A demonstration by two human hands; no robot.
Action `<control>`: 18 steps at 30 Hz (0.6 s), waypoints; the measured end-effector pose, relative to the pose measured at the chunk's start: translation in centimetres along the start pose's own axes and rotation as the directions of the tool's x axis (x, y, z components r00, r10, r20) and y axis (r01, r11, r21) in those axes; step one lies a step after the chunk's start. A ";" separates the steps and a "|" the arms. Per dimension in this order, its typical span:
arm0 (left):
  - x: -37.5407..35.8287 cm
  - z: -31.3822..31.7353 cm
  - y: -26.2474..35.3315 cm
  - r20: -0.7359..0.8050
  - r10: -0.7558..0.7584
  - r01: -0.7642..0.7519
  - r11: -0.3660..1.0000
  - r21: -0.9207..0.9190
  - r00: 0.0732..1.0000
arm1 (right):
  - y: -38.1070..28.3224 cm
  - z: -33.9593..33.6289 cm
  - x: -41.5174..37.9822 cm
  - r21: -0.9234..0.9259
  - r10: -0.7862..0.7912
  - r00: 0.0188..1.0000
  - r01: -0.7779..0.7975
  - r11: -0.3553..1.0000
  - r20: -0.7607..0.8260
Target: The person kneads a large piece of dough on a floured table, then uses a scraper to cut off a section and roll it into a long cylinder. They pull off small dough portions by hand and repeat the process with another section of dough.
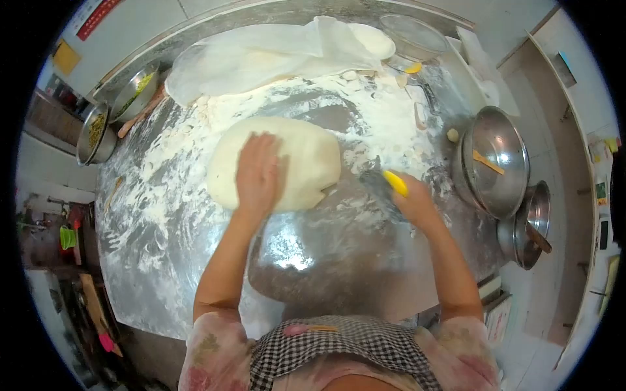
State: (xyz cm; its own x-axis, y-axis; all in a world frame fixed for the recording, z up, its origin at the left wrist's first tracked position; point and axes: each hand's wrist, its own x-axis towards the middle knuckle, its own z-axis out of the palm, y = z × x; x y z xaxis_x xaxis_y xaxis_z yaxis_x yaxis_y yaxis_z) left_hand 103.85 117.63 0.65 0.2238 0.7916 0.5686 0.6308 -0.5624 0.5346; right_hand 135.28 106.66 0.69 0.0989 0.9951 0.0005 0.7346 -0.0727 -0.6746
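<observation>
Dough [277,163] sits mid-table [163,221] on flour – soft, heavy, likely tacky. Left hand [257,173] flat and spread on top, gripping nothing; right hand [411,202], right of dough, closed around yellow-handled scraper [394,183]. Lift from underneath, at the edges.

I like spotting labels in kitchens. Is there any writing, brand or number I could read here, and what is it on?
None can be read.
Red strip on the wall, top left: marks too blurred.
Items on the shelf at right: any print too small.
</observation>
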 end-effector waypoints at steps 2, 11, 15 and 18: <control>-0.1 2.8 2.6 0.078 -0.007 0.021 0.983 -0.184 0.997 | 1.9 1.3 4.3 -0.126 0.087 0.996 -0.085 0.988 0.014; -0.4 19.5 8.1 0.334 -0.042 0.045 0.999 -0.001 0.942 | 5.2 -3.5 7.6 -0.101 0.203 0.860 -0.280 0.955 -0.469; 4.1 25.8 6.4 0.266 -0.046 -0.008 0.980 0.200 0.963 | 6.6 -2.7 1.5 0.211 0.358 0.851 -0.296 0.931 -0.385; 6.6 27.6 5.8 0.336 0.142 -0.180 0.980 0.085 0.931 | 8.7 -1.6 -3.0 0.336 0.462 0.807 -0.348 0.875 -0.367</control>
State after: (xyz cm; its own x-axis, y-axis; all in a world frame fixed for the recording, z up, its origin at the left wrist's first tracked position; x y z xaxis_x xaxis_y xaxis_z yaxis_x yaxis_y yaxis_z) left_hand 129.46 126.25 -9.74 0.5474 0.7377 0.3951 0.6409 -0.6731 0.3690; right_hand 142.41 102.95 -3.99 0.6655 0.7453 -0.0404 0.3827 -0.3872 -0.8388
